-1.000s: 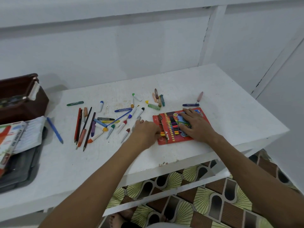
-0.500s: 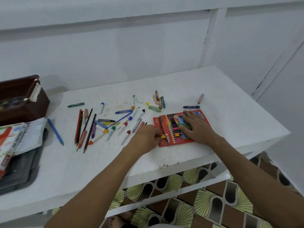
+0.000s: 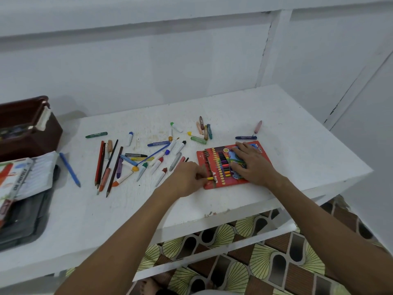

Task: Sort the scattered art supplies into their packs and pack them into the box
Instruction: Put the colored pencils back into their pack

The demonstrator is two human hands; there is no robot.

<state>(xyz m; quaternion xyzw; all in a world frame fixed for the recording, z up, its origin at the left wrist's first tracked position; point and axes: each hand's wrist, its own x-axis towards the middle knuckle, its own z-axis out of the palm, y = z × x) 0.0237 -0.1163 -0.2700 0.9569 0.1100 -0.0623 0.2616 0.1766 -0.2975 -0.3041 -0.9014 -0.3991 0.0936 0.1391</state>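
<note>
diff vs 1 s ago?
The left hand moved toward the red pencil pack and now pinches a yellow pencil at the pack's near-left corner; earlier its fist hid any pencil. The right hand still presses flat on the pack. The loose crayons and markers lie as before.

A white table point(image 3: 297, 150) stands against a white wall point(image 3: 170, 71). On it lies a red pencil pack point(image 3: 207, 158) with a row of multicoloured pencils printed on it. A yellow pencil point(image 3: 210, 178) sits at its edge. Scattered nearby: a blue pen point(image 3: 69, 169), a green crayon point(image 3: 96, 135), a pink crayon point(image 3: 258, 127). A dark brown box point(image 3: 25, 133) sits at the left. The floor point(image 3: 265, 262) has brown tiles with yellow fan patterns.
</note>
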